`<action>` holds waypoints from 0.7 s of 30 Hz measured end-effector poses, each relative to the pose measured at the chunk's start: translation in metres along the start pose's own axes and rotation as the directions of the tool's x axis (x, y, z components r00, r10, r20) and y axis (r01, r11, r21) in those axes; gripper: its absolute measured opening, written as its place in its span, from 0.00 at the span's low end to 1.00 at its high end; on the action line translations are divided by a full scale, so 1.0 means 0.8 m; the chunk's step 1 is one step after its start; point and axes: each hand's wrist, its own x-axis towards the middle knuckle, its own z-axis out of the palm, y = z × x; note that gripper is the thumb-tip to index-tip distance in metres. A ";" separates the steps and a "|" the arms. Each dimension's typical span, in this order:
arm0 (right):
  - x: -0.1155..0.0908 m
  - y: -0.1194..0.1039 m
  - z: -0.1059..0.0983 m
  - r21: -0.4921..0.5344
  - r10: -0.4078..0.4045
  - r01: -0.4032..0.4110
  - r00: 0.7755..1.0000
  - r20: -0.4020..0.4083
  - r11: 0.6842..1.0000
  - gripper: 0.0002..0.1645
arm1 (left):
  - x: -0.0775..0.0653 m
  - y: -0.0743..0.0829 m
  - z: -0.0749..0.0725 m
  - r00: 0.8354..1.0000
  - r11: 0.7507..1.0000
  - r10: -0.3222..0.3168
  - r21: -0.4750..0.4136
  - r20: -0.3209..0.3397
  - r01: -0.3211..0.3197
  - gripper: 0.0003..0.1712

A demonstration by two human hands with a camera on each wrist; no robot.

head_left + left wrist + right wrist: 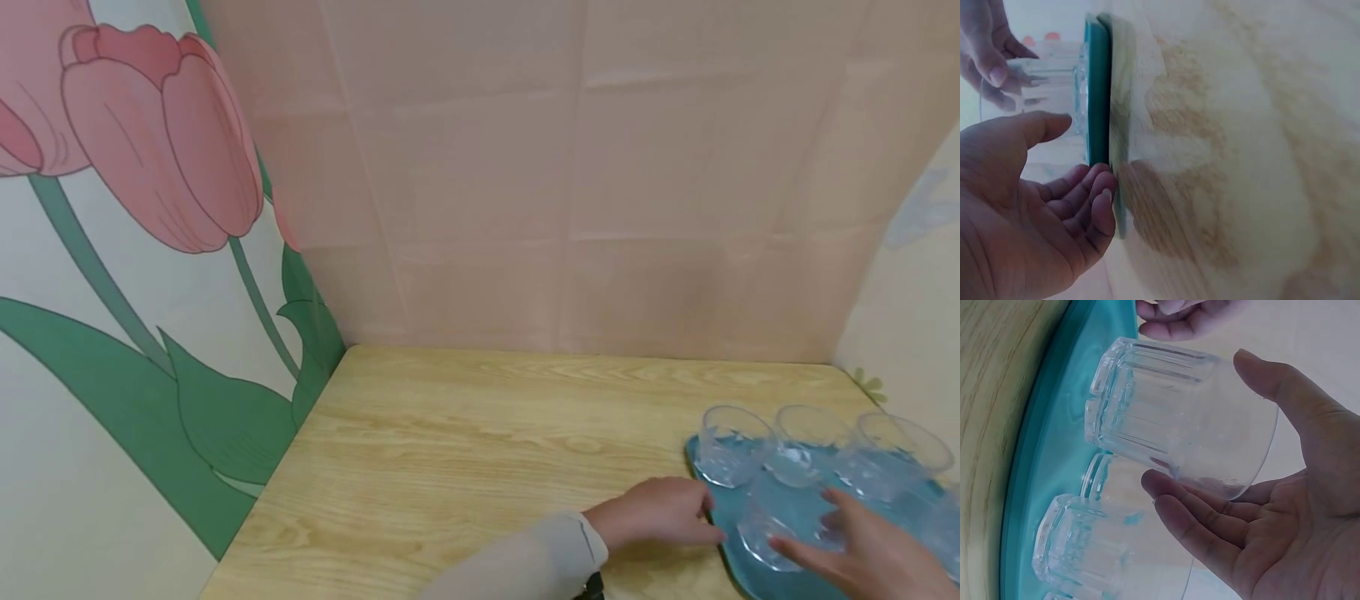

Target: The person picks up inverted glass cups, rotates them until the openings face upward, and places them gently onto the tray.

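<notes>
In the head view, my left hand (667, 512) is at the left edge of a teal tray (738, 575). Its fingers are loosely bent right at the tray's rim, the thumb held apart, with nothing between them in the left wrist view. My right hand (1291, 512) has thumb and fingers on opposite sides of a clear drinking glass (1179, 419), around its upper part. The base of this glass is at the tray surface. Beside it in the right wrist view stands another clear glass (1104, 550).
Several more clear glasses stand on the tray, including one at its back left (723, 458) and one at the back middle (798, 462). The tray lies on the right side of a wood-grain table (450, 467). A pinkish-beige sheet (570, 183) hangs behind the table.
</notes>
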 end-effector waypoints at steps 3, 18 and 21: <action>-0.003 -0.001 -0.001 -0.004 -0.003 0.003 1.000 -0.014 1.000 0.76 | 0.006 0.001 0.001 0.999 0.999 -0.041 0.023 -0.023 0.042 0.10; 0.003 0.005 0.003 -0.021 0.025 -0.025 0.999 -0.021 0.999 0.76 | 0.024 0.003 0.002 0.992 0.992 -0.130 -0.010 -0.005 0.130 0.18; 0.007 0.009 0.007 -0.024 0.045 -0.045 0.999 -0.019 0.999 0.77 | 0.023 0.006 0.002 0.990 0.990 -0.138 -0.021 0.009 0.138 0.17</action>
